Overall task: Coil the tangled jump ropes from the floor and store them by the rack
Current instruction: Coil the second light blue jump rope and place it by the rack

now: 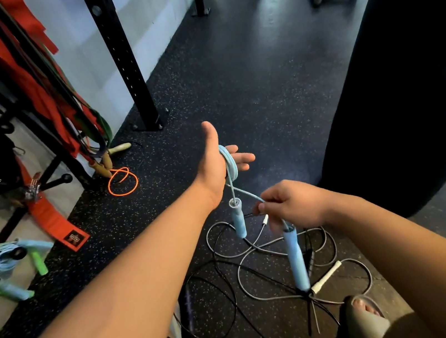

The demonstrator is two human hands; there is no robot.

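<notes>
Left hand [213,160] is flat open, fingers straight, w/ the light blue jump rope [230,162] looped round the palm. Right hand [290,205] pinches the cord just below-right of it, so it's nearer the loose handle [296,259]. That handle hangs straight down over the grey/black tangle [260,248] on the floor [247,92].

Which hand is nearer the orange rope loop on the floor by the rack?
Left. The left hand, light blue rope wound round it, sits right of the orange rope loop; the right hand pinches that rope farther right, over the floor tangle.
</notes>
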